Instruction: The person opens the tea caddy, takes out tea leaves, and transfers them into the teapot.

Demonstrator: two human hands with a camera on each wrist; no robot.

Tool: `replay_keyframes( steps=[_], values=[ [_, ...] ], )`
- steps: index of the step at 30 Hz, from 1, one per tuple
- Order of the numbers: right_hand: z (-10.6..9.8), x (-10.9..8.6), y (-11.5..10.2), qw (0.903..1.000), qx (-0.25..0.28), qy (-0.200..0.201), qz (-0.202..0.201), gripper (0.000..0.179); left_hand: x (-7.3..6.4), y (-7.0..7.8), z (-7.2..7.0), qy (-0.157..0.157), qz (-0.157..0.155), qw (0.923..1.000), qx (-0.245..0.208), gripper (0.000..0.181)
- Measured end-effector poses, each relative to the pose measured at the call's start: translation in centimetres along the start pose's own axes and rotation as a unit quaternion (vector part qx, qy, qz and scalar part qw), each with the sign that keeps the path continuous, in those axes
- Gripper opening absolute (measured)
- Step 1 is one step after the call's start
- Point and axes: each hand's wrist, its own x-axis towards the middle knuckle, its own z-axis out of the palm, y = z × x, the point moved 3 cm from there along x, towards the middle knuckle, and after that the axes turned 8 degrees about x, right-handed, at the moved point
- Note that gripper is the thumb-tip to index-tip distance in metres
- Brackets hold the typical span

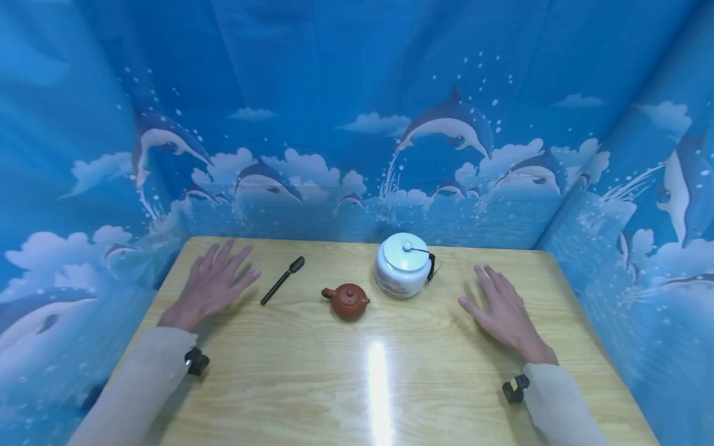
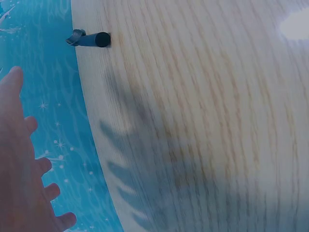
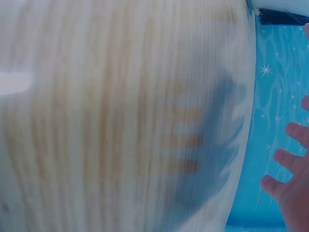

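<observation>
My left hand (image 1: 214, 282) hovers over the table's left side, fingers spread and holding nothing. Just right of it lies a dark tea scoop (image 1: 282, 280), its broader end pointing to the back; the left wrist view shows the scoop (image 2: 91, 39) near the table edge. A small reddish-brown clay teapot (image 1: 348, 301), lid on, stands near the middle with its handle to the left. Behind and right of the teapot is a white lidded jar (image 1: 403, 265) with a dark cord and tassel. My right hand (image 1: 502, 308), fingers extended and nothing in its grasp, is over the table right of the jar.
The light wooden table (image 1: 279, 371) carries a bright strip of reflected light. Blue curtains (image 1: 357, 124) printed with dolphins and clouds rise behind the table and along both sides. A small dark camera is strapped to each wrist.
</observation>
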Motion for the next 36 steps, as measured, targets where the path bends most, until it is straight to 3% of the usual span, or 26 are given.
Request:
replay_keyframes(
  steps=[14,27,36],
  values=[
    [0.8,-0.4,-1.8,0.9993,0.036,0.009,-0.007,0.087,0.5,1.5,0.0,0.004,0.019,0.9998,-0.009,0.083],
    [1.9,-0.1,-4.2,0.9937,0.091,0.036,-0.056,0.058,1.0,3.7,-0.6,0.017,0.055,0.9983,-0.001,0.078],
    [3.0,0.1,-5.8,0.9865,0.144,0.031,-0.07,0.051,1.8,5.3,-0.7,0.025,0.065,0.9976,-0.002,0.082]
  ],
)
